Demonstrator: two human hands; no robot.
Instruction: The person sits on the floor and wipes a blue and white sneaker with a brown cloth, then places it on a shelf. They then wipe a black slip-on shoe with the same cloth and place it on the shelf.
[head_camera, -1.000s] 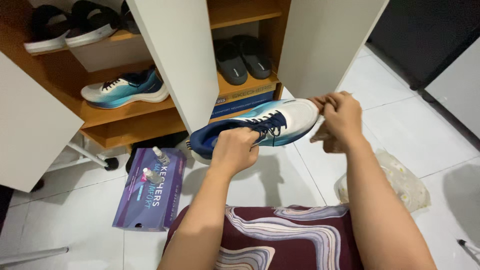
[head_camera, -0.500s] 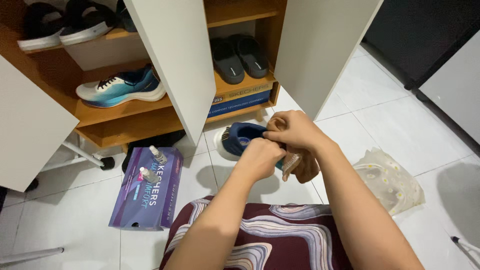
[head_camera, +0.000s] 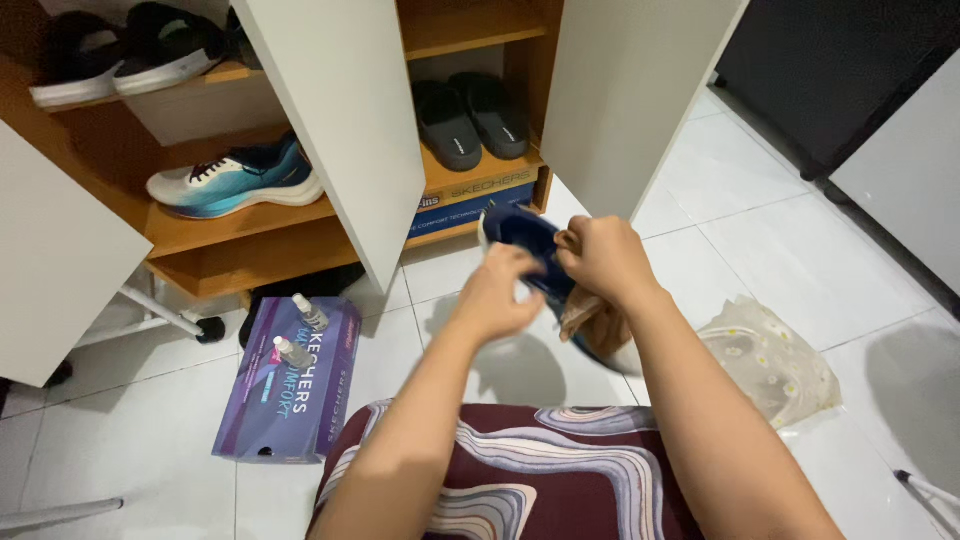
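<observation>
Left hand (head_camera: 497, 295) clamped on navy sneaker (head_camera: 530, 240) heel; right hand (head_camera: 603, 262) clutching brown cloth (head_camera: 597, 322). Sneaker likely light, flexible; grip collar.

head cam | looks down, forward (close over hands (head_camera: 560, 275)) | faces shoe cabinet (head_camera: 330, 120)

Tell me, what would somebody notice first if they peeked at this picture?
Right in the middle, the left hand and the right hand hold up a dark blue sneaker, with a brown cloth bunched under the right hand. Behind them an open shoe cabinet shows a matching blue and white sneaker on its left shelf. On the white floor at lower left lies a purple shoe box with two small bottles on top.
</observation>
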